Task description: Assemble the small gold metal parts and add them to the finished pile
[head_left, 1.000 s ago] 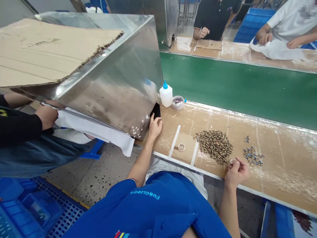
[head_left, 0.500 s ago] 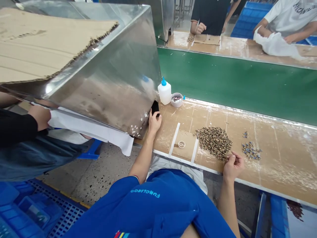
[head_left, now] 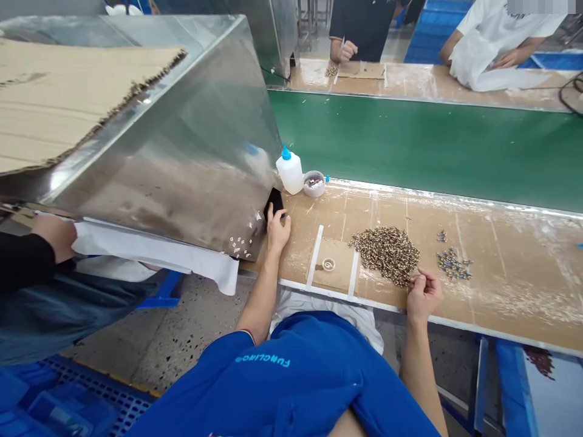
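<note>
While a steel hopper [head_left: 159, 158] leans out over the desk [head_left: 510, 315] on the left, the hands sit well apart, neither clamped on anything large.

Left hand [head_left: 277, 233] lies open, fingers touching one black patch [head_left: 274, 203] at the hopper's corner, beside one glue bottle [head_left: 289, 173] and one small tub [head_left: 314, 184]. Right hand [head_left: 423, 297] curls just beside the near edge of one heap of gold-brown beads [head_left: 386, 256], too many to count; its fingertips [head_left: 415, 280] pinch together, and whether they hold a bead is too small to tell. Farther right lie two clusters of blue parts [head_left: 453, 264].
</note>
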A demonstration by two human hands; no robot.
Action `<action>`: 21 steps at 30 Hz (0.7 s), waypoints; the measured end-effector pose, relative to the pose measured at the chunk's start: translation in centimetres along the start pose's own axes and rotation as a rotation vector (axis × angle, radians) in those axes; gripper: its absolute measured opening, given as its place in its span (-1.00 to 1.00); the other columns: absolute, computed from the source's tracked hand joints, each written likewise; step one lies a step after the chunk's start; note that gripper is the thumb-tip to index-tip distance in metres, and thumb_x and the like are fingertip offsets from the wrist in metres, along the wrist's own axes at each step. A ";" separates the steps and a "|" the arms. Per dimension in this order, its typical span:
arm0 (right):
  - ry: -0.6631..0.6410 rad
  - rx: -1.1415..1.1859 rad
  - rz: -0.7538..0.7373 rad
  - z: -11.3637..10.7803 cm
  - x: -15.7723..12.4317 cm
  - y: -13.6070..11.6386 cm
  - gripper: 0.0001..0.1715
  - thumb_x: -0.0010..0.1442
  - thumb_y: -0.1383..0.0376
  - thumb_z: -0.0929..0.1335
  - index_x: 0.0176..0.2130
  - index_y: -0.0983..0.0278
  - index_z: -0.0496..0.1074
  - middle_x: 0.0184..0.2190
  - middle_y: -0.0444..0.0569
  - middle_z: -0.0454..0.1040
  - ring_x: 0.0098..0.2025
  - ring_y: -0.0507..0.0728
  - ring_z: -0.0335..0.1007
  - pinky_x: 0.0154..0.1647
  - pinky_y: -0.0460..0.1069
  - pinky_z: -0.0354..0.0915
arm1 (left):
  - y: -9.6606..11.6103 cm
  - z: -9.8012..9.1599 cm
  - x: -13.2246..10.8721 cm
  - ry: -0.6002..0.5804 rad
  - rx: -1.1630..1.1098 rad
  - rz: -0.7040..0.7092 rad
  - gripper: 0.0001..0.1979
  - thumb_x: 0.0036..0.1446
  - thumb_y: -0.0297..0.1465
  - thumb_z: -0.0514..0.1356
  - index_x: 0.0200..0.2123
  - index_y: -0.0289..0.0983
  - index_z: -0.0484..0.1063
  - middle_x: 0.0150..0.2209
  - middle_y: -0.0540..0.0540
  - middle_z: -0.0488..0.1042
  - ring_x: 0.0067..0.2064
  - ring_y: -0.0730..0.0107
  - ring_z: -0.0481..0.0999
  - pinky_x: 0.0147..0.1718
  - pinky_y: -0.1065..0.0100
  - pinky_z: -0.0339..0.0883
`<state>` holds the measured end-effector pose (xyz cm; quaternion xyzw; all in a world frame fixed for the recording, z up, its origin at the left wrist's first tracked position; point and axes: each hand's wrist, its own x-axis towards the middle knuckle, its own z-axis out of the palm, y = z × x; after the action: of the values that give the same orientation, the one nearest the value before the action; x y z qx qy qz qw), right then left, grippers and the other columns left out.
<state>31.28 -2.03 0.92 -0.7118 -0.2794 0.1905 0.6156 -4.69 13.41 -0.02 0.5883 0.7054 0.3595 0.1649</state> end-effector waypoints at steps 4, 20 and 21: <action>-0.006 -0.025 -0.013 -0.1 0.1 0.3 -0.51 0.05 -0.10 0.37 -0.30 0.27 0.40 -0.57 -0.18 0.34 -0.57 0.03 0.20 -0.52 -0.05 0.12 | 0.7 0.0 -1.8 -0.080 -0.018 0.089 -0.74 0.26 -0.45 0.07 -0.06 -0.26 0.48 0.31 -0.28 0.31 -0.07 0.26 0.61 -0.01 0.24 0.49; -0.042 -0.100 -0.024 -0.3 0.4 1.2 -0.46 0.10 -0.12 0.34 -0.26 0.30 0.43 -0.54 -0.15 0.38 -0.52 0.05 0.27 -0.42 -0.02 0.21 | 1.5 1.1 0.0 -0.018 0.073 0.014 -0.81 0.19 -0.47 0.14 -0.19 -0.19 0.53 0.19 -0.18 0.45 0.24 0.00 0.38 0.28 -0.03 0.26; -0.042 -0.103 -0.026 -0.3 0.4 1.2 -0.46 0.10 -0.12 0.34 -0.26 0.30 0.43 -0.54 -0.15 0.38 -0.52 0.05 0.27 -0.42 -0.02 0.21 | 1.5 1.0 -0.1 -0.030 0.073 0.016 -0.81 0.19 -0.47 0.14 -0.19 -0.19 0.53 0.20 -0.19 0.44 0.24 0.00 0.38 0.27 -0.03 0.26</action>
<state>31.94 -2.10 -0.22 -0.7347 -0.3109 0.1828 0.5745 -2.93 13.74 0.34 0.6049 0.7106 0.3261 0.1510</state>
